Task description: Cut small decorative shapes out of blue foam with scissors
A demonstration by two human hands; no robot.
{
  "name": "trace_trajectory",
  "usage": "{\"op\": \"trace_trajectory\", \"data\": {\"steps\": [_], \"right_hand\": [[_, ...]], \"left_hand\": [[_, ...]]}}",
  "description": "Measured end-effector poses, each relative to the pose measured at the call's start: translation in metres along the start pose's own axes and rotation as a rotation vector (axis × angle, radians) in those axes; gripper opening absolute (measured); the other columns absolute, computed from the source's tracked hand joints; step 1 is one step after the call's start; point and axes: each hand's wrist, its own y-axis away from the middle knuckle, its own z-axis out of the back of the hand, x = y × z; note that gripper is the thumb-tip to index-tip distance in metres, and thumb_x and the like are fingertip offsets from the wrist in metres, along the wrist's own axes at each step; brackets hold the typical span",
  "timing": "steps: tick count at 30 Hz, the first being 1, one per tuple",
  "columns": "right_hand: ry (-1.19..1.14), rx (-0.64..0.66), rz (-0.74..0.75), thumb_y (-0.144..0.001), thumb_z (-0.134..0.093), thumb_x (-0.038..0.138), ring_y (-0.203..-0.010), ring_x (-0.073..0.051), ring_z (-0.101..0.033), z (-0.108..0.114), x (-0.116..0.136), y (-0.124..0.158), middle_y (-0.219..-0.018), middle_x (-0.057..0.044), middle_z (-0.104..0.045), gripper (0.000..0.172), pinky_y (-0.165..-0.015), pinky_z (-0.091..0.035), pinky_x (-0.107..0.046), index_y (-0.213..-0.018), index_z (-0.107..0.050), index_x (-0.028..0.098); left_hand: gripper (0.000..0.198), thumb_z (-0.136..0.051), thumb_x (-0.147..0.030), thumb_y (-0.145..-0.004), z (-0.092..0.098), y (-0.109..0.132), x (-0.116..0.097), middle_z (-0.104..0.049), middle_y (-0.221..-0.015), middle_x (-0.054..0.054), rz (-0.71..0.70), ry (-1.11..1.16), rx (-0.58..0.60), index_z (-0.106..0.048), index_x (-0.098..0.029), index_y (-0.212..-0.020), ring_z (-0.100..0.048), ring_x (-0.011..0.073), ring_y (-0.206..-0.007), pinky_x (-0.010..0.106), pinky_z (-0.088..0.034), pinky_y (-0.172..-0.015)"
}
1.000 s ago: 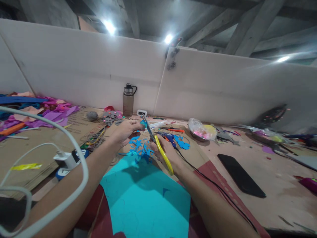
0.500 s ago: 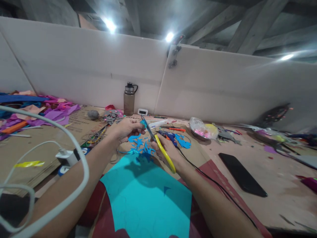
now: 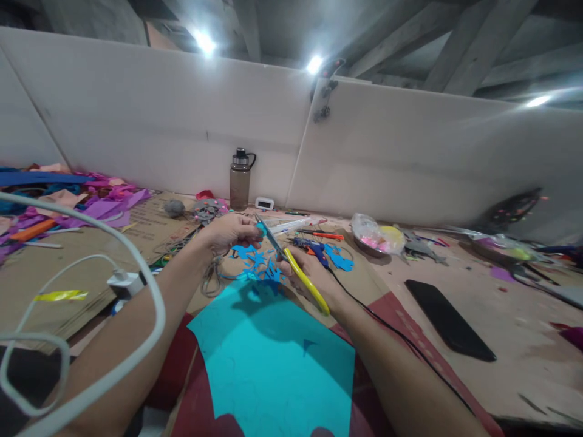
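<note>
My left hand pinches a small turquoise piece, probably foam or paper, between thumb and fingers. Yellow-handled scissors are gripped in my right hand, their blades pointing up and left against the small piece. Blue cut scraps lie in a loose heap below both hands. Nearer to me a large turquoise sheet lies flat, with faint drawn outlines and notched edges. My hands cast a shadow over its far end.
Behind the scraps lie a blue glue gun and an orange-handled tool. A bottle stands by the white partition. A black phone rests at right. A white cable loops across the left foreground.
My left hand has shifted slightly left, and its fingers have turned a little around the small piece. The scissor blades look closer together. The whole view has moved slightly.
</note>
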Motion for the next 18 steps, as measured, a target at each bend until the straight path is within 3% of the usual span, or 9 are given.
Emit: {"op": "trace_trajectory", "data": {"steps": [9,13,18], "right_hand": [[0.091,0.034,0.054,-0.091,-0.050,0.059,-0.071,-0.014,-0.046,0.004,-0.002,-0.002,-0.079,0.000,-0.051,0.041,-0.064,-0.038,-0.026,-0.084,-0.051,0.019],[0.083,0.047,0.051,-0.093,-0.051,0.056,-0.075,-0.014,-0.048,0.001,-0.002,0.000,-0.083,0.001,-0.052,0.036,-0.069,-0.041,-0.027,-0.094,-0.051,0.020],[0.049,-0.011,0.016,-0.092,-0.054,0.056,-0.070,-0.013,-0.047,-0.001,-0.013,-0.002,-0.081,0.002,-0.049,0.035,-0.064,-0.041,-0.026,-0.095,-0.049,0.021]], "left_hand": [[0.012,-0.075,-0.019,-0.056,0.002,-0.004,0.005,-0.066,-0.054,0.005,0.019,-0.005,0.002,-0.064,-0.014,-0.056,-0.059,0.0109,-0.049,0.018,-0.038,-0.046],[0.011,-0.073,-0.019,-0.057,0.003,-0.007,0.008,-0.067,-0.055,0.005,0.016,0.022,-0.030,-0.064,-0.014,-0.054,-0.060,0.0115,-0.050,0.020,-0.043,-0.049],[0.015,-0.075,-0.020,-0.057,0.007,-0.007,0.007,-0.065,-0.053,0.004,0.007,0.087,-0.051,-0.061,-0.015,-0.055,-0.057,0.0103,-0.048,0.019,-0.041,-0.048]]}}
